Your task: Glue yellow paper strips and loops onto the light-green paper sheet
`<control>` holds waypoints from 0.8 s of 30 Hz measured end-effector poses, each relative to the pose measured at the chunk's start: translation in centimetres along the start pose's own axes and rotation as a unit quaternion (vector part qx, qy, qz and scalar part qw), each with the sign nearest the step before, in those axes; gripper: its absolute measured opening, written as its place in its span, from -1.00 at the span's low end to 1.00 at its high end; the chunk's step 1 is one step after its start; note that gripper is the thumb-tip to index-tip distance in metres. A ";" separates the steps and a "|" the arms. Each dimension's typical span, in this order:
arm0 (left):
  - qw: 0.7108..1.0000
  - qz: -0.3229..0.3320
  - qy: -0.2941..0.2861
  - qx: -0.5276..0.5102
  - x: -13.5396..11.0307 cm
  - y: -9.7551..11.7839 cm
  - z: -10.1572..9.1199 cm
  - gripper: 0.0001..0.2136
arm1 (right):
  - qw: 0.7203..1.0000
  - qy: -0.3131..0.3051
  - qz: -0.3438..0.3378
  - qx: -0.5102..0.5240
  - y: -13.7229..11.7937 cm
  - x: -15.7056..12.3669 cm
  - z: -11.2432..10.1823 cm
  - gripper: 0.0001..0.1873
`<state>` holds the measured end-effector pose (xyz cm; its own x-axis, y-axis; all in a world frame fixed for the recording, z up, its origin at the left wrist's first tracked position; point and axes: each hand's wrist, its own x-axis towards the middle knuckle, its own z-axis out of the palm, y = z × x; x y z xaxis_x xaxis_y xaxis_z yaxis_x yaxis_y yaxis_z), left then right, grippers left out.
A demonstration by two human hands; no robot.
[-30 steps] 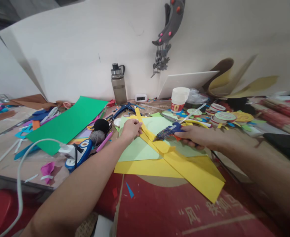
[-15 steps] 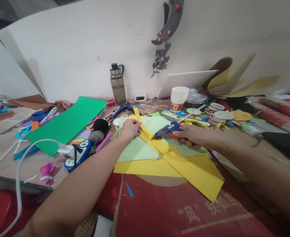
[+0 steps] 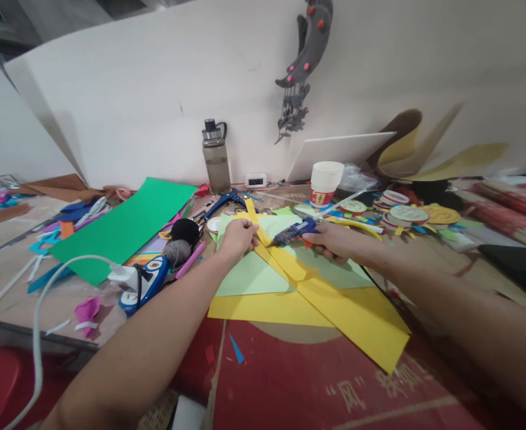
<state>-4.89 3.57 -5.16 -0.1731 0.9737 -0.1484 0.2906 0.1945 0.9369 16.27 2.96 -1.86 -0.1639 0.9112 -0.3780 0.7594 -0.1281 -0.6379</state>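
My left hand (image 3: 238, 236) is closed on the far end of a narrow yellow paper strip (image 3: 280, 258) and presses it down. The strip runs diagonally over a light green sheet (image 3: 249, 278) and larger yellow sheets (image 3: 356, 316). My right hand (image 3: 334, 240) grips a blue glue gun (image 3: 292, 232). Its nozzle points left and touches the strip close to my left fingers.
A big green sheet (image 3: 123, 224) lies to the left, beside a second blue-and-white glue gun (image 3: 144, 280) with a white cord (image 3: 36, 334). A water bottle (image 3: 215, 158), a small clock (image 3: 255, 180), stacked paper cups (image 3: 325, 179) and round paper ornaments (image 3: 406, 213) stand behind. Scraps litter the table.
The glue gun's nozzle has travelled up the yellow strip, from its middle toward my left hand. My left hand has kept its hold on the strip's end.
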 end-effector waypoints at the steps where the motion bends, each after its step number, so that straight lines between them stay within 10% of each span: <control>1: 1.000 -0.003 0.001 -0.001 -0.1 0.1 0.0 -0.78 | 1.000 -0.003 0.005 0.008 -0.1 0.2 0.0 -0.67; 12: 1.000 -0.011 -0.004 0.000 -0.2 0.3 0.0 -0.79 | 1.000 0.003 0.004 0.012 -0.5 1.9 0.2 -0.70; 24: 1.000 0.006 0.006 -0.015 0.1 0.0 0.0 -0.78 | 0.999 -0.011 0.037 0.019 2.2 -2.6 -0.8 -0.73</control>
<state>-4.89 3.68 -5.20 -0.1806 0.9744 -0.1336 0.2635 0.1788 0.9479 18.89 0.58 -1.73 -0.1230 0.8900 -0.4391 0.7458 -0.2090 -0.6326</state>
